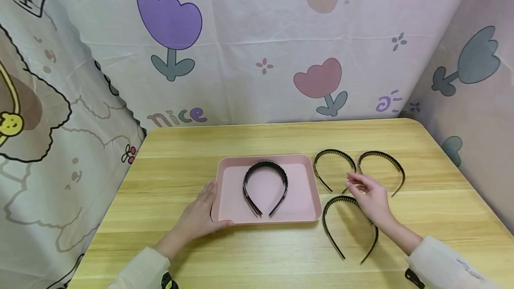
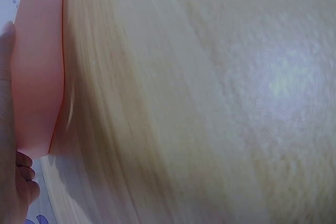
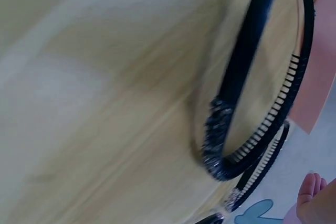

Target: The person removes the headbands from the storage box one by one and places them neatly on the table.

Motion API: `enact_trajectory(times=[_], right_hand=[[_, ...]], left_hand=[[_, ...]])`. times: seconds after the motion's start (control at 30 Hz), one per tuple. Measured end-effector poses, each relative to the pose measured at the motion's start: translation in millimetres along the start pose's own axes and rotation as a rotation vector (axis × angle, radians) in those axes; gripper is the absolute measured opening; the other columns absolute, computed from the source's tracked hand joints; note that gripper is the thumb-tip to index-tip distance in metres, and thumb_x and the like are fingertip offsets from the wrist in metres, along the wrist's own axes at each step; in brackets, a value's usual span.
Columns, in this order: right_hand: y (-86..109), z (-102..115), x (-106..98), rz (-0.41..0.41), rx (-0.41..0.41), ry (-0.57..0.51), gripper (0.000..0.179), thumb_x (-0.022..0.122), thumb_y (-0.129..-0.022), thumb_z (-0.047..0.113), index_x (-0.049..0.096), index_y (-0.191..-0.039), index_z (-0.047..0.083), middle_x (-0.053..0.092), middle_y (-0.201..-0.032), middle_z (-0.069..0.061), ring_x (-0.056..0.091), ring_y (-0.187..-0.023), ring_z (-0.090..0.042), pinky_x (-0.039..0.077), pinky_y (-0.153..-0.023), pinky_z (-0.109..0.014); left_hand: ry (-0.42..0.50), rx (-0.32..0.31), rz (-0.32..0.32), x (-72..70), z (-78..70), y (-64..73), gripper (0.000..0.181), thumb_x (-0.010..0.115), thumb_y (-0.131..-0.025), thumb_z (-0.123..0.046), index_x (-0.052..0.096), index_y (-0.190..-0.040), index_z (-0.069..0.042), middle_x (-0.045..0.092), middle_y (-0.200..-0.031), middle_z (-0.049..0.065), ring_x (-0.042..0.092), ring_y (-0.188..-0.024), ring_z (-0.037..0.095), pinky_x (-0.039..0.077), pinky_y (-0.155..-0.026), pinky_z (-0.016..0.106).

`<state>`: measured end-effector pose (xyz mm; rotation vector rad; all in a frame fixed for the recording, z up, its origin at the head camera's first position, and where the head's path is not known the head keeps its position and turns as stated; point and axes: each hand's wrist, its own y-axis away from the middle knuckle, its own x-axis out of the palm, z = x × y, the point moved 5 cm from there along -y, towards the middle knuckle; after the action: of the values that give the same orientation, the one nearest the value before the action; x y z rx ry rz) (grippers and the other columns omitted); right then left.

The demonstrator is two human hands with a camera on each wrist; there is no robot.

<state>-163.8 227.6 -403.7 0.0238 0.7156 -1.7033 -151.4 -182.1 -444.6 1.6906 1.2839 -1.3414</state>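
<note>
In the head view my left hand (image 1: pixel 197 217) holds the near left corner of a shallow pink tray (image 1: pixel 304 191), thumb along its front and fingers along its left side. Inside the tray lie black toothed headbands (image 1: pixel 267 164), stacked together with their tips toward me. My right hand (image 1: pixel 371 197) hovers among three black headbands right of the tray, fingers loosely bent around nothing. Below it lies the nearest headband (image 1: pixel 340 198); beyond are a back left headband (image 1: pixel 331 151) and a back right headband (image 1: pixel 402 172). The right wrist view shows dark sparkly trim on one headband (image 3: pixel 247 40).
Everything rests on a light wooden table (image 1: pixel 168 159). A patterned cloth (image 1: pixel 241 21) hangs behind its back edge, with more cloth at the left and right sides. The right-hand headbands lie close beside the tray's right wall.
</note>
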Motion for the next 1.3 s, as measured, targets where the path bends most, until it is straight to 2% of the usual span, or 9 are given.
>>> enact_trajectory(times=[0.3,0.6,0.67,0.77,0.83,0.87,0.93,1.1,1.3], right_hand=[[-5.4,5,13,0.001,0.036,-0.036,0.026,0.064,-0.077,-0.011,0.063,-0.102,-0.014,0.056,-0.086,0.033,0.054,-0.078,0.015,0.048,-0.069,-0.004],[-14.5,8,30,-0.014,0.047,-0.119,0.025,0.065,-0.078,-0.010,0.063,-0.102,-0.016,0.057,-0.085,0.033,0.055,-0.078,0.014,0.048,-0.069,-0.004],[-16.3,8,34,-0.010,0.055,-0.134,0.025,0.065,-0.078,-0.010,0.063,-0.102,-0.016,0.063,-0.086,0.024,0.055,-0.077,0.013,0.049,-0.069,-0.005],[-19.3,10,41,-0.005,0.075,-0.142,0.024,0.064,-0.078,-0.010,0.063,-0.102,-0.016,0.071,-0.088,-0.005,0.057,-0.077,0.009,0.050,-0.069,-0.006],[-21.1,11,45,-0.002,0.090,-0.144,0.024,0.064,-0.078,-0.010,0.063,-0.102,-0.016,0.067,-0.092,-0.025,0.059,-0.077,0.004,0.050,-0.070,-0.006],[-22.2,11,47,0.001,0.097,-0.141,0.024,0.064,-0.079,-0.010,0.063,-0.102,-0.016,0.065,-0.094,-0.031,0.060,-0.077,0.004,0.050,-0.070,-0.006],[-24.4,11,51,0.008,0.118,-0.144,0.024,0.063,-0.079,-0.009,0.063,-0.103,-0.015,0.062,-0.097,-0.035,0.059,-0.077,0.004,0.050,-0.070,-0.006],[-29.3,10,61,0.020,0.153,-0.160,0.025,0.064,-0.081,-0.007,0.063,-0.104,-0.015,0.063,-0.100,-0.034,0.056,-0.078,0.010,0.049,-0.070,-0.005],[-34.4,11,72,0.034,0.145,-0.181,0.027,0.063,-0.082,-0.005,0.061,-0.107,-0.016,0.063,-0.099,-0.033,0.056,-0.079,0.009,0.048,-0.069,-0.005]], left_hand=[[-0.006,-0.003,0.013,-0.4,-0.9,0.5,0.115,0.067,-0.066,-0.066,0.024,-0.142,0.009,0.028,-0.148,0.024,0.028,-0.138,0.037,0.038,-0.105,0.049],[0.001,-0.008,0.005,-0.1,-0.1,0.7,0.115,0.067,-0.066,-0.066,0.024,-0.143,0.008,0.029,-0.148,0.024,0.028,-0.138,0.037,0.038,-0.105,0.049],[0.000,-0.008,0.004,0.2,0.2,0.7,0.115,0.067,-0.066,-0.066,0.024,-0.143,0.008,0.029,-0.148,0.024,0.029,-0.138,0.037,0.038,-0.105,0.049],[-0.002,-0.009,0.005,0.6,0.5,0.6,0.115,0.067,-0.066,-0.066,0.024,-0.143,0.008,0.029,-0.148,0.024,0.029,-0.138,0.037,0.038,-0.105,0.049],[0.000,-0.009,0.004,0.4,0.4,0.6,0.115,0.067,-0.066,-0.066,0.024,-0.143,0.008,0.029,-0.148,0.024,0.029,-0.137,0.037,0.038,-0.104,0.049],[0.002,-0.009,0.005,0.4,0.2,0.6,0.115,0.067,-0.066,-0.066,0.024,-0.143,0.008,0.029,-0.148,0.024,0.029,-0.137,0.038,0.038,-0.104,0.050],[0.005,-0.010,0.004,0.4,0.2,0.5,0.115,0.067,-0.066,-0.066,0.024,-0.143,0.008,0.029,-0.148,0.025,0.029,-0.137,0.038,0.038,-0.104,0.050],[0.004,-0.014,0.008,0.8,0.4,0.6,0.115,0.067,-0.066,-0.066,0.024,-0.143,0.007,0.029,-0.148,0.024,0.028,-0.137,0.038,0.038,-0.104,0.050],[0.000,-0.016,0.012,0.4,0.1,0.6,0.115,0.067,-0.066,-0.066,0.023,-0.143,0.007,0.028,-0.148,0.024,0.028,-0.138,0.037,0.039,-0.104,0.050]])
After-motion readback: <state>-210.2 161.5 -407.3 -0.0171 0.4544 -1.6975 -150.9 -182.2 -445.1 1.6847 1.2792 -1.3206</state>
